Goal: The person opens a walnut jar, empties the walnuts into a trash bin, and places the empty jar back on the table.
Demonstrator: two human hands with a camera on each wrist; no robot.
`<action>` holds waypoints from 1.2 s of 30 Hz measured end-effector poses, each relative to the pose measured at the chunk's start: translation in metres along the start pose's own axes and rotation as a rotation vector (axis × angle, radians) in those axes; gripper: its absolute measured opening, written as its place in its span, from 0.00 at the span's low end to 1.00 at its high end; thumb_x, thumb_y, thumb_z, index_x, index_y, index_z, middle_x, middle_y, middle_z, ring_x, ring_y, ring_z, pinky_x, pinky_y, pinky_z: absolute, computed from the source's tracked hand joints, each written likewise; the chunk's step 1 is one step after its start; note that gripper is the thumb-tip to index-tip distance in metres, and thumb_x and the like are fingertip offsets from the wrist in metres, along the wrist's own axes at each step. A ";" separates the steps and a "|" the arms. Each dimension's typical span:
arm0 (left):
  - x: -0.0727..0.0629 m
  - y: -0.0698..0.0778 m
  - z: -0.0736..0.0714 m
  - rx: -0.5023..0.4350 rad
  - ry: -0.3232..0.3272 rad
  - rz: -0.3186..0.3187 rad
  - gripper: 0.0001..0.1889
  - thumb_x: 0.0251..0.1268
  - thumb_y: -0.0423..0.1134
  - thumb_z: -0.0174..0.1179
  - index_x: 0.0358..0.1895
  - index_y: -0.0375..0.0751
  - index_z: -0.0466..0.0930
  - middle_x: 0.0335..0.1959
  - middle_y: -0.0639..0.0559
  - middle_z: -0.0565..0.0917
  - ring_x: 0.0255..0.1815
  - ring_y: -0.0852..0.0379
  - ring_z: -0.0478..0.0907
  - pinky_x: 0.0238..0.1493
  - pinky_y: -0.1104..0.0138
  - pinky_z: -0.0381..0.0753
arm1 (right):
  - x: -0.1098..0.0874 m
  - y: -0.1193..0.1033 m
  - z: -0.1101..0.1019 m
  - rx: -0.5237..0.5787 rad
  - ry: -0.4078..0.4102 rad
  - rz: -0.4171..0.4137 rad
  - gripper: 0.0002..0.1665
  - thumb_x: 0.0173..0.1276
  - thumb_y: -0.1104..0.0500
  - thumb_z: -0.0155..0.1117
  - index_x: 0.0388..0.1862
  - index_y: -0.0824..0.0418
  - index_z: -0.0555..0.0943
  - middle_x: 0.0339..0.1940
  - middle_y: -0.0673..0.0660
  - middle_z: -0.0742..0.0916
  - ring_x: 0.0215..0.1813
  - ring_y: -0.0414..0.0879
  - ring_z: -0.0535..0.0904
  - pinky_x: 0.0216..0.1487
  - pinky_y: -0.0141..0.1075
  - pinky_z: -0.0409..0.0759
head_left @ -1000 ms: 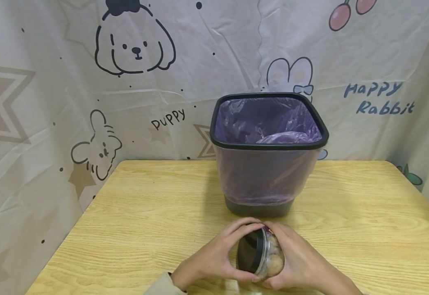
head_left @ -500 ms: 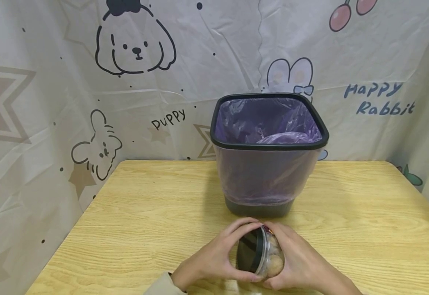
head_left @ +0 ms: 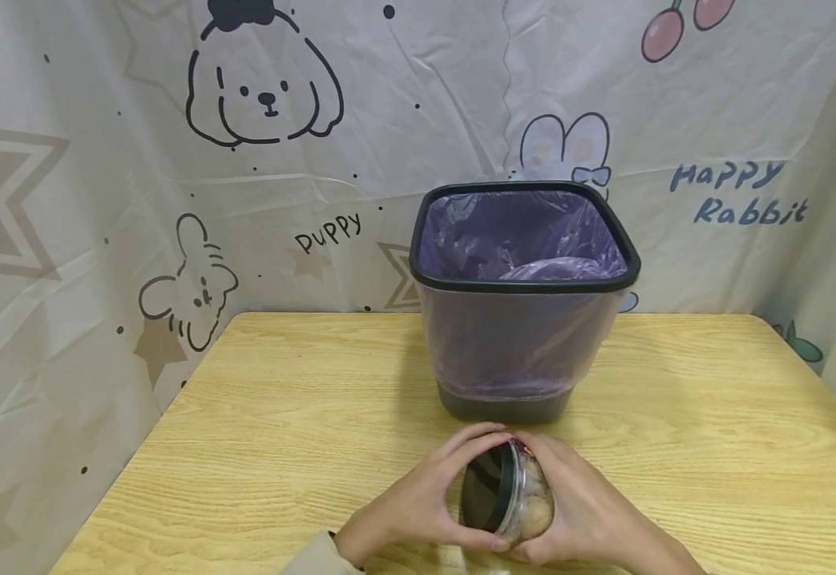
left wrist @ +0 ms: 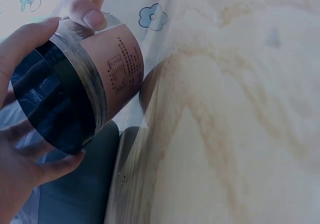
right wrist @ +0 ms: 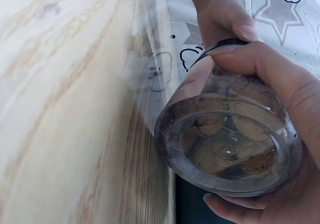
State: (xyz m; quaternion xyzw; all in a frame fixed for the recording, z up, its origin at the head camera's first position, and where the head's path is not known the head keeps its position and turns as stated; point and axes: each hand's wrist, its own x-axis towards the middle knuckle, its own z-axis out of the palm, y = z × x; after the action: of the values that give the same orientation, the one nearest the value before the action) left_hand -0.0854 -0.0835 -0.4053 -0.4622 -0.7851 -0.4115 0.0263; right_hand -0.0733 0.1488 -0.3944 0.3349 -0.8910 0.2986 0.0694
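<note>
A clear plastic jar [head_left: 535, 515] with a black lid [head_left: 485, 491] lies sideways between both hands in the head view, lid facing left. Round brownish pieces show through its wall. My left hand [head_left: 421, 495] holds the lid end, thumb on the near side and fingers over the far side. My right hand [head_left: 586, 507] grips the jar's body near its base. In the left wrist view a pinkish printed label [left wrist: 117, 67] shows on the jar's side. The right wrist view shows the jar's clear base [right wrist: 227, 151]. Whether the jar touches the table is hard to tell.
Just beyond the hands, a trash bin [head_left: 511, 343] with a black rim and a purplish plastic liner stands on the wood-grain table [head_left: 281, 431]. Behind it hangs a pale curtain [head_left: 360, 176] printed with cartoon animals, stars and words.
</note>
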 end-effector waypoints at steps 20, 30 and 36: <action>0.002 -0.002 -0.004 0.009 0.002 0.060 0.51 0.43 0.43 0.78 0.73 0.46 0.57 0.73 0.51 0.59 0.71 0.54 0.62 0.68 0.60 0.66 | -0.001 0.000 -0.001 0.026 -0.020 0.013 0.61 0.35 0.39 0.82 0.67 0.60 0.65 0.57 0.53 0.77 0.53 0.46 0.76 0.44 0.43 0.81; 0.002 0.000 -0.003 0.025 -0.029 0.085 0.54 0.43 0.43 0.78 0.75 0.46 0.53 0.75 0.49 0.53 0.72 0.51 0.59 0.67 0.59 0.66 | -0.002 0.000 0.001 0.028 -0.010 0.025 0.61 0.36 0.33 0.80 0.67 0.58 0.66 0.58 0.52 0.77 0.53 0.47 0.76 0.44 0.43 0.81; 0.001 -0.002 -0.001 0.049 -0.021 0.067 0.53 0.45 0.44 0.77 0.75 0.47 0.53 0.74 0.50 0.55 0.71 0.54 0.60 0.67 0.60 0.67 | -0.001 0.000 0.001 0.017 0.002 0.007 0.60 0.35 0.35 0.81 0.66 0.56 0.67 0.58 0.49 0.77 0.54 0.45 0.75 0.47 0.43 0.81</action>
State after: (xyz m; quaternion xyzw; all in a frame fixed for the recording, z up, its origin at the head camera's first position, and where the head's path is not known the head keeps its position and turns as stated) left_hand -0.0877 -0.0840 -0.4050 -0.4918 -0.7793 -0.3860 0.0430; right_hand -0.0726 0.1495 -0.3955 0.3320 -0.8895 0.3070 0.0664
